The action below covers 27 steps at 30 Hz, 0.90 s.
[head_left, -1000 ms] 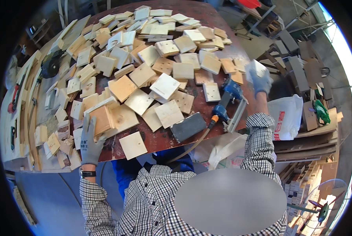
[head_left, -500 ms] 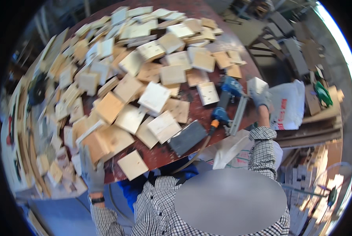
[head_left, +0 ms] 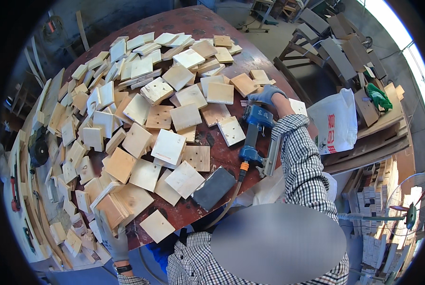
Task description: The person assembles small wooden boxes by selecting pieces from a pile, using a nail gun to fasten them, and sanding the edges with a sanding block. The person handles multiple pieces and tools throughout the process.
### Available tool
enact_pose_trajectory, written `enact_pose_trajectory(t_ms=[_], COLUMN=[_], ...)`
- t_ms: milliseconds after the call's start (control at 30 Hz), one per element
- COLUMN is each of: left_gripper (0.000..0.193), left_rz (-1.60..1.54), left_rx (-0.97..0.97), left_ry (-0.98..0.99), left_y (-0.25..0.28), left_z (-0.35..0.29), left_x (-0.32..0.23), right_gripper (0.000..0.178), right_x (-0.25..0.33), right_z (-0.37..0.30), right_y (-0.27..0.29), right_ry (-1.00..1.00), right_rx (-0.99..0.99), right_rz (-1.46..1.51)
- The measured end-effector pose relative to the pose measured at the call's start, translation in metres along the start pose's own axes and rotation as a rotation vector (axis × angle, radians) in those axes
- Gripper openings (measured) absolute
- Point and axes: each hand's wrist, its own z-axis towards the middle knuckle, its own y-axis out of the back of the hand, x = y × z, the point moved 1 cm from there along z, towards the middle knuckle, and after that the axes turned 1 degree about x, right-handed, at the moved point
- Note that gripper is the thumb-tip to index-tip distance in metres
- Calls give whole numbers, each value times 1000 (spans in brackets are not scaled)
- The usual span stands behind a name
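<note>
Right hand [head_left: 265, 95] has moved inward over the red desk [head_left: 231, 35]; left hand [head_left: 113, 242], lower left, touches blocks [head_left: 111, 210]. I can't tell either's opening or grip. Floor [head_left: 265, 42], upper right.

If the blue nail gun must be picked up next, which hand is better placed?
Probably the right hand: it is just beyond the blue nail gun. The left hand is farther away, at the stacked wooden blocks.

I am in a wood workshop. My red table [head_left: 250, 57] has many wood blocks [head_left: 169, 146] and a blue tool [head_left: 251, 135]. Cut wood [head_left: 380, 242] is stacked nearby.
</note>
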Motion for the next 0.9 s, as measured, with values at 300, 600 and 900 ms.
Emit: enact_pose_trajectory(t_ms=[300, 600, 900], left_gripper=[72, 70, 74], left_rz=[-30, -49, -70], left_rx=[11, 8, 13], left_ry=[-11, 2, 14], left_y=[0, 1, 2], left_z=[0, -2, 2], left_x=[-1, -2, -7], right_gripper=[71, 34, 43], right_x=[-42, -58, -30], right_z=[17, 26, 18], right_y=[-5, 9, 15], right_ry=[174, -23, 378], right_rx=[-127, -302, -162], right_rz=[432, 875, 1223])
